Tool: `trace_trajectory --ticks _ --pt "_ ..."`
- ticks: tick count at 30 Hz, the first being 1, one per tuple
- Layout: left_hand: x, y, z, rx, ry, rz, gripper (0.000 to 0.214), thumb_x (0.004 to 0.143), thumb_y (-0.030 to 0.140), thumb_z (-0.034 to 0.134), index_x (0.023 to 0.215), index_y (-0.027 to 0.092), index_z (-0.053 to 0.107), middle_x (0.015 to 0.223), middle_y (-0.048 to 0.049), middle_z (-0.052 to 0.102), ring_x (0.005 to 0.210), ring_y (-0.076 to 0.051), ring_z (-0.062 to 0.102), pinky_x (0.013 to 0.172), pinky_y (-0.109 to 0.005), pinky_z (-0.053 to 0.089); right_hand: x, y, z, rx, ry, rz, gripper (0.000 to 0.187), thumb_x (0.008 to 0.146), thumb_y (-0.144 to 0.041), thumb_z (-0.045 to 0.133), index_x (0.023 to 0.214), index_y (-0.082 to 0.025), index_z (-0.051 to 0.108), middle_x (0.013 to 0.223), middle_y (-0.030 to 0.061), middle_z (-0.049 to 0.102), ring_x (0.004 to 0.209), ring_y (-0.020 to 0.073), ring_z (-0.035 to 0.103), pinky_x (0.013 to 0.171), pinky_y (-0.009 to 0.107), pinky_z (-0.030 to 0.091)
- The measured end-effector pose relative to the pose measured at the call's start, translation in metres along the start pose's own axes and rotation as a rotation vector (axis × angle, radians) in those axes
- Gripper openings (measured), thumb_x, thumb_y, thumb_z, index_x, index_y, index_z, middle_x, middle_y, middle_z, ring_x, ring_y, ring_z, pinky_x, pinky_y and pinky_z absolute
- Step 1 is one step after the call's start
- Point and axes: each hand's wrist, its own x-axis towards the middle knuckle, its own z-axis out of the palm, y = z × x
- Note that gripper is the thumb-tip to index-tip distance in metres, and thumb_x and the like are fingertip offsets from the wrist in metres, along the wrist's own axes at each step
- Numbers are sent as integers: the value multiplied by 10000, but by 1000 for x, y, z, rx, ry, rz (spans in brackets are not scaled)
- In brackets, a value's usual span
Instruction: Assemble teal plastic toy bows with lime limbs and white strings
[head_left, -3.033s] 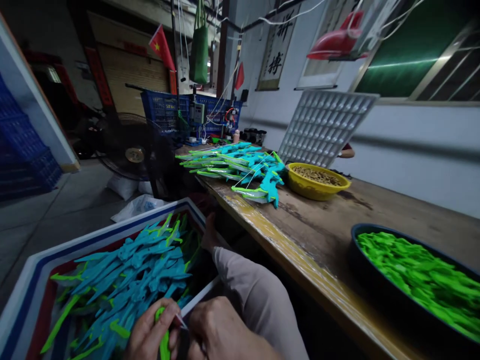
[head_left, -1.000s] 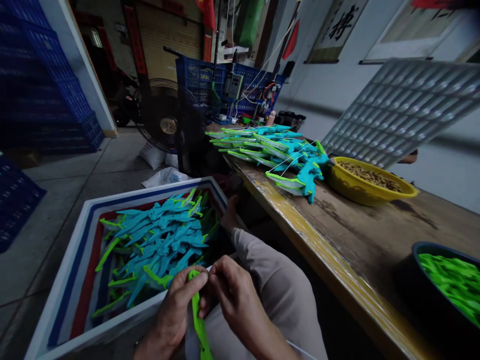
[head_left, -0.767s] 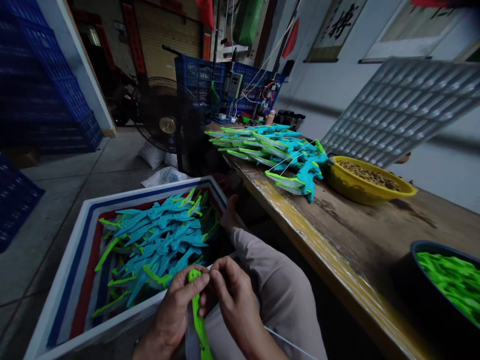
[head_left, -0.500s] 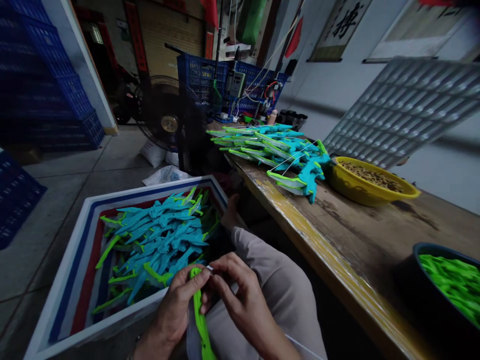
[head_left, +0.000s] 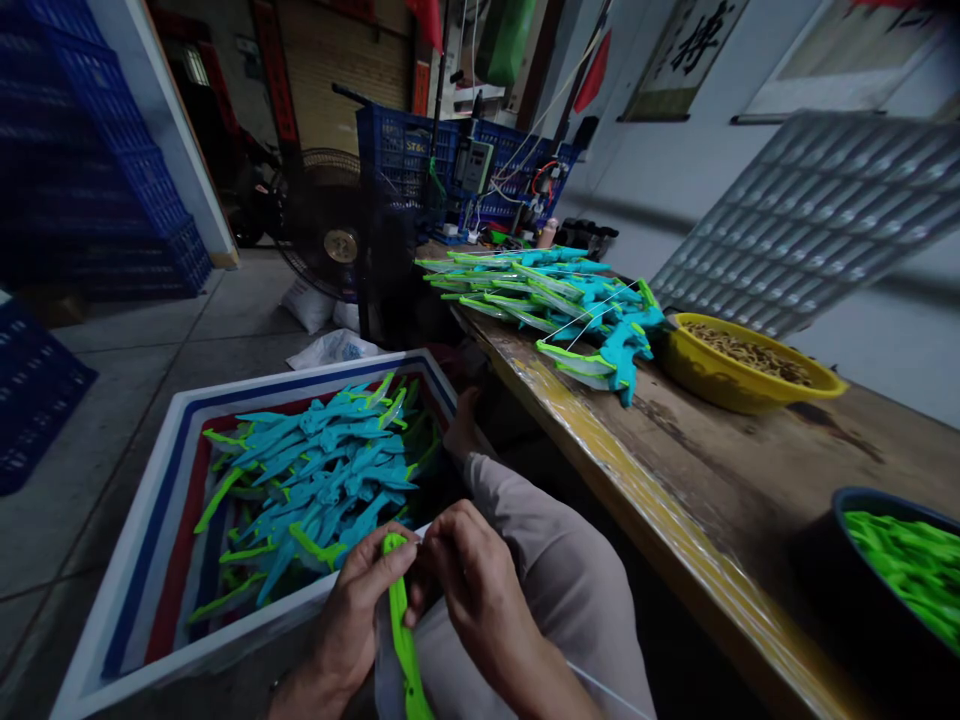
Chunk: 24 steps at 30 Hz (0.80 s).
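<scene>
Hands low centre: left hand [head_left: 358, 610] grip pinches green bow limb [head_left: 400, 625], right hand [head_left: 469, 580] fingertips closed at its top end

The bright green plastic bow limb [head_left: 403, 640] is running off the bottom edge, its tip hiding beneath the left hand's [head_left: 354, 625] fingers.

Pinching the top end of a bright green plastic bow limb [head_left: 399, 620] between left hand [head_left: 352, 625] and right hand [head_left: 469, 590], beside a striped box of teal plastic bows [head_left: 150, 520].
</scene>
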Motion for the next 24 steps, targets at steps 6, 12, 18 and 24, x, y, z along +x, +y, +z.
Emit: trace_trajectory --ticks 6,12,18,24 --pt "-1 -6 -2 -9 52 12 363 694 478 835 757 185 632 546 32 558 485 -114 477 451 -208 363 -4 -8 1 -181 120 -95 174 1036 -154 440 921 -204 560 873 34 560 695 138 564 629 235 433" --pt "-1 -11 -5 109 126 87 413 702 521 830 808 179 624 617 32 551 549 -112 469 518 -213 370 -6 -11 1 -305 52 -108 210 1026 -155 510 848 -189 616 765 28 586 655 145 576 622 240 428" --pt "1 -13 -13 367 128 163 315 825 475 698 893 171 650 708 12 566 672 -152 509 604 -237 406 1 -10 -2 -386 -13 -32 200 953 -77 589 787 -180 632 739 8 589 633 127 575 600 221 398" --pt "2 -6 -11 605 129 270 273 863 433 616 874 165 668 725 -5 603 693 -171 524 624 -252 422 10 -13 -3 -482 5 -66 246 840 -15 574 660 -182 554 654 -5 516 550 130 483 539 292 270"
